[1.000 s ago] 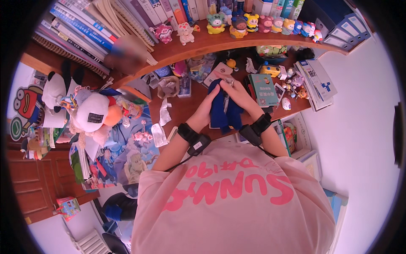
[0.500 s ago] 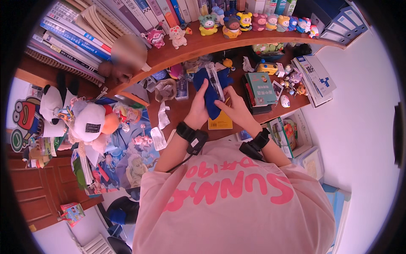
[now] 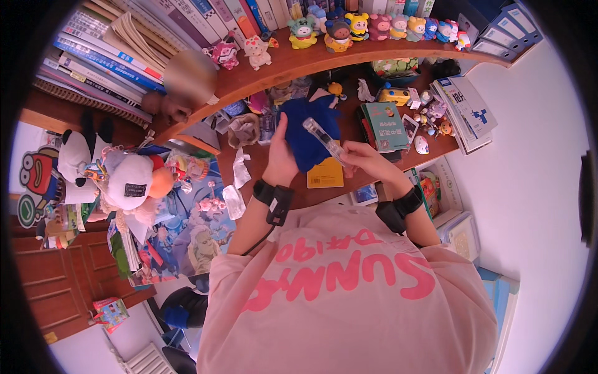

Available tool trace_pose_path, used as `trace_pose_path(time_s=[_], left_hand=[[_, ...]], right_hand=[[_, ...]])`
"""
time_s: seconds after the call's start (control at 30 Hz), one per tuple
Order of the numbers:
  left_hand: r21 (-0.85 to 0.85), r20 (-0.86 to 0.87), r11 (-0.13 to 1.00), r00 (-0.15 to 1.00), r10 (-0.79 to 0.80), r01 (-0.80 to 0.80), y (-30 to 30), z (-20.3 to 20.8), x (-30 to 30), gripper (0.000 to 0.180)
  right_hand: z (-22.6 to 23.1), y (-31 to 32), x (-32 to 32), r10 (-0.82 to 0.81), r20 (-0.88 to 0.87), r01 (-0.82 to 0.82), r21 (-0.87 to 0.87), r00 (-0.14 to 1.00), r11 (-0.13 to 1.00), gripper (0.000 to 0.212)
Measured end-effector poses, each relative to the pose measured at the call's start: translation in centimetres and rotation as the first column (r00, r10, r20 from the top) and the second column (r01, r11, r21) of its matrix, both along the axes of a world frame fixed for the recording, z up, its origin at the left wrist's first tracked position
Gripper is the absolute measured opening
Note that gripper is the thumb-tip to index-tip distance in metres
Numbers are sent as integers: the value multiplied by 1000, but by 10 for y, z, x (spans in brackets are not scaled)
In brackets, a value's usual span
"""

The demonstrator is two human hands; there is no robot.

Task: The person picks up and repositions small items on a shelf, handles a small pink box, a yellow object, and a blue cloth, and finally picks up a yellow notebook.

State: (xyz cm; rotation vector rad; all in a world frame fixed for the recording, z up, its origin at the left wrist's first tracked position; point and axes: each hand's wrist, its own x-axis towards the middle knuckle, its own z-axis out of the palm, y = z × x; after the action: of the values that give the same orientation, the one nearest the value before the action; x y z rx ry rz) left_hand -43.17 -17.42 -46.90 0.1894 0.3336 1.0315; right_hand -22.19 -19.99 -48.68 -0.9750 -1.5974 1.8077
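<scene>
My left hand (image 3: 281, 154) is closed on a dark blue cloth (image 3: 300, 118), thumb raised along its left edge; the other fingers are hidden behind the fabric. The cloth hangs spread above the desk. In front of its right part is a slim, clear plastic tube-like thing (image 3: 319, 134), slanting from upper left to lower right. My right hand (image 3: 367, 161) pinches the lower right end of it. Whether the tube touches the cloth, I cannot tell. Below the cloth a yellow booklet (image 3: 325, 176) lies on the desk.
Stacked books (image 3: 385, 128) and a yellow toy car (image 3: 393, 95) sit to the right, beside small figurines. A paper bag (image 3: 243, 131) and crumpled tissues (image 3: 234, 202) lie to the left. A curved shelf (image 3: 299, 65) with figurines overhangs the desk's far side.
My hands have moved apart, the right one rightward with the clear tube, the left one slightly left. The cloth is spread wider, and the tube slants more.
</scene>
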Motion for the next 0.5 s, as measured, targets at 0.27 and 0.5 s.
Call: trace_pose_path(time_s=[0.27, 0.5], left_hand=[[-28, -8, 1000, 1000, -13, 13, -11, -12, 6, 50], [1, -58, 994, 992, 113, -113, 0, 4, -8, 47]], right_hand=[[4, -3, -16, -106, -28, 107, 36, 994, 994, 24], [15, -20, -20, -310, 414, 82, 484, 856, 871, 24]])
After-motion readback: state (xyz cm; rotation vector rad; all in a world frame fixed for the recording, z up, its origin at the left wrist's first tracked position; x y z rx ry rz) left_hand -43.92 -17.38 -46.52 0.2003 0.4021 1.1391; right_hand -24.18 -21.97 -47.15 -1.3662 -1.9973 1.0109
